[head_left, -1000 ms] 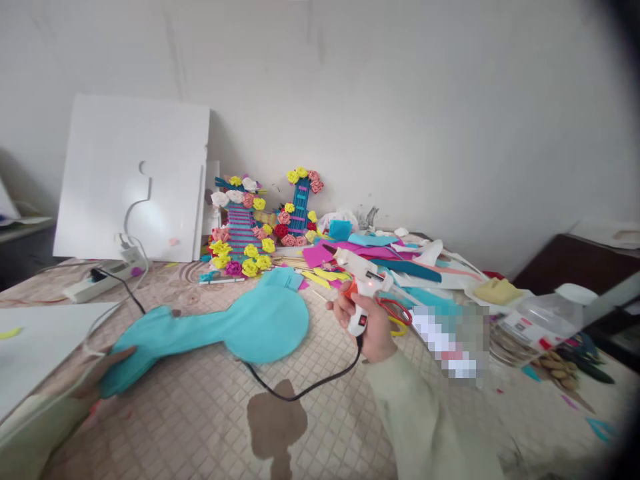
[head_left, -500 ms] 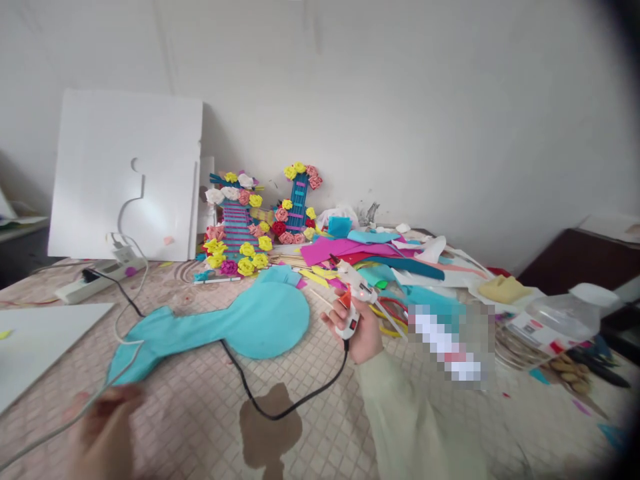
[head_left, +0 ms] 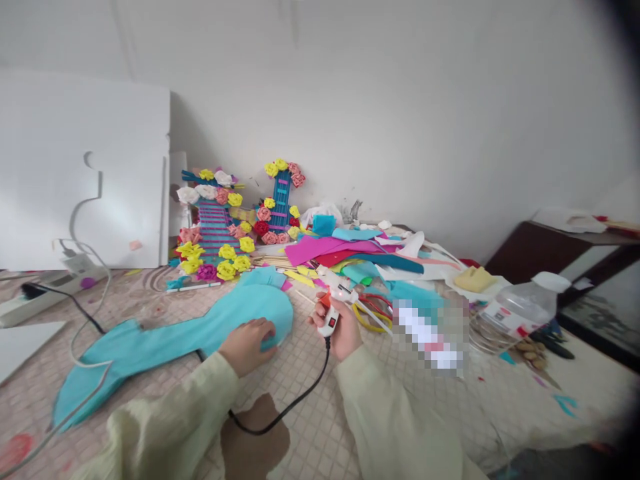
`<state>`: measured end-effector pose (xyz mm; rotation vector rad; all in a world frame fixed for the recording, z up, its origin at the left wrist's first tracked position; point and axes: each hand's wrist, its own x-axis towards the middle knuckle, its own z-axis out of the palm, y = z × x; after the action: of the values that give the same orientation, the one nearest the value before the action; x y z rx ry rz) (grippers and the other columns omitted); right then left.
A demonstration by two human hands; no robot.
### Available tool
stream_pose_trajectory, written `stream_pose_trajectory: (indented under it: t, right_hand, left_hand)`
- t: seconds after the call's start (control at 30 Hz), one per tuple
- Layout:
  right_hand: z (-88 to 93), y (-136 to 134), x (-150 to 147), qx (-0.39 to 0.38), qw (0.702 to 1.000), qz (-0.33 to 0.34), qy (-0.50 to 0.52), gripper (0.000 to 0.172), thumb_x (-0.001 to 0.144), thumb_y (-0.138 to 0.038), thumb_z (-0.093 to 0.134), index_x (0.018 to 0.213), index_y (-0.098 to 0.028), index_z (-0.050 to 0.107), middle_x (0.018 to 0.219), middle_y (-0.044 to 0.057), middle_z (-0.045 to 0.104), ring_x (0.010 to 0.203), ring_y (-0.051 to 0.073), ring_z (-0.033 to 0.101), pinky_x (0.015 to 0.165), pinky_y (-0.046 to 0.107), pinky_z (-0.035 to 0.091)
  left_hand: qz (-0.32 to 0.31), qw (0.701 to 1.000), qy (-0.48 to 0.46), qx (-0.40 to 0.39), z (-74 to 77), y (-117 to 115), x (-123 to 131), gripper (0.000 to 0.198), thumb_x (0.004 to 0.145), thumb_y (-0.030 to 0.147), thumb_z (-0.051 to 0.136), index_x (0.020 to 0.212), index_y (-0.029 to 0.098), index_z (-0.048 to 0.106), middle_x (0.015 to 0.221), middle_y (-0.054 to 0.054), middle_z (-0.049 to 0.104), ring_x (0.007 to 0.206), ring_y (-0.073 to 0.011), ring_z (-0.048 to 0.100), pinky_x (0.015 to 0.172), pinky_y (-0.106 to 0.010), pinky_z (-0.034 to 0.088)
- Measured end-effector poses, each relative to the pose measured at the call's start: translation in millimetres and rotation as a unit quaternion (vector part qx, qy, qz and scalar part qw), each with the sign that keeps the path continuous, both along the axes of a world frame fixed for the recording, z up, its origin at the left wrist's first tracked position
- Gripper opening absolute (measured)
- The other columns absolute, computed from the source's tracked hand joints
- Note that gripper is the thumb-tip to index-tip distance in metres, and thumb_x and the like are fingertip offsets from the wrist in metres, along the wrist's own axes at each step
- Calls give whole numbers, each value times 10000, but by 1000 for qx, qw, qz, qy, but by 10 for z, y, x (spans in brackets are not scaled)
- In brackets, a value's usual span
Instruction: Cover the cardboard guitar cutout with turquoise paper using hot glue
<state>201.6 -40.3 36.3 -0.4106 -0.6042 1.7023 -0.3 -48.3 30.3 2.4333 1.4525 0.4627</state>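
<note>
My right hand is wrapped around a white and orange hot glue gun, its nozzle pointing up and left. A glue stick sticks out of the gun's back, and a black cord hangs from its handle. A turquoise guitar-shaped cutout lies on the table, its round end toward the middle. Over the lower edge of that round end is my left hand, fingers apart and slightly bent, holding nothing. Whether its fingertips press on the cutout, I cannot tell.
Flower-trimmed guitar shapes stand at the back. Coloured paper sheets are heaped behind the glue gun. A plastic bottle lies at the right. A power strip with cords is at the left, and a brown scrap lies in front.
My left hand has moved from the cutout's narrow left end to its round end. My right hand still holds the glue gun. The view has shifted to the right.
</note>
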Motion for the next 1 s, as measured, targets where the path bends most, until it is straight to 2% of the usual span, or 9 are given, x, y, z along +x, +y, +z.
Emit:
stream_pose_trajectory:
  t: [0.1,0.2,0.27,0.33,0.43,0.57,0.7,0.83,1.0]
  right_hand:
    - [19,3,27,-2,1000,-4,-3,171,739,-278,529,832,-157,606,610,-19,518,459,83,461,594,288,464]
    - [26,3,42,-4,1000,-2,-10,175,744,-279,525,834,-153,608,612,-24,513,453,77,460,597,283,466]
    - [27,3,43,-2,1000,-7,-22,173,745,-285,527,823,-153,609,603,-27,511,449,77,469,596,281,469]
    - [31,2,38,6,999,-18,-45,178,735,-289,534,818,-151,611,600,-24,522,439,80,480,589,284,473]
    - [45,0,29,23,994,-45,-97,196,712,-288,545,842,-158,612,677,-11,582,403,72,482,578,292,483]
    - [51,11,23,26,978,-75,-195,189,674,-301,567,800,-166,608,856,9,639,351,40,461,587,294,501]
    - [-3,56,32,-1,965,-74,-252,169,653,-294,600,714,-136,602,796,36,664,328,45,468,530,268,498]
    - [-58,110,41,-11,952,-72,-299,167,636,-256,609,734,-121,609,766,53,680,300,43,452,472,245,487]
    - [-57,141,37,-3,934,-58,-353,155,652,-262,594,644,-107,596,695,62,675,293,50,453,484,252,494]
  left_hand:
    - [-4,1000,-16,4,-7,26,-88,97,721,205,454,675,204,539,696,-32,584,660,-191,540,618,-312,399]
    - [15,999,-51,11,-4,71,-161,123,759,237,429,694,206,529,652,-12,583,620,-174,538,591,-293,404]
    - [33,996,-78,20,11,96,-202,120,776,260,420,761,208,527,642,6,586,585,-158,531,578,-281,410]
    - [51,993,-105,35,37,112,-240,170,795,276,407,907,204,513,660,15,584,568,-149,521,576,-276,416]
    - [71,986,-138,59,66,126,-306,273,829,310,364,1049,193,476,757,-13,595,652,-164,548,634,-290,431]
    - [85,981,-160,72,42,163,-431,262,831,342,360,882,208,579,899,-52,621,819,-195,567,731,-312,427]
    - [127,973,-173,83,-4,206,-563,293,811,374,386,908,196,598,925,-68,629,853,-218,565,734,-331,437]
    - [153,970,-173,79,-15,235,-665,333,788,410,408,937,187,605,956,-76,632,892,-235,560,758,-350,434]
    - [190,966,-167,59,-5,279,-776,398,761,425,413,986,158,602,1007,-108,627,888,-270,556,757,-405,425]
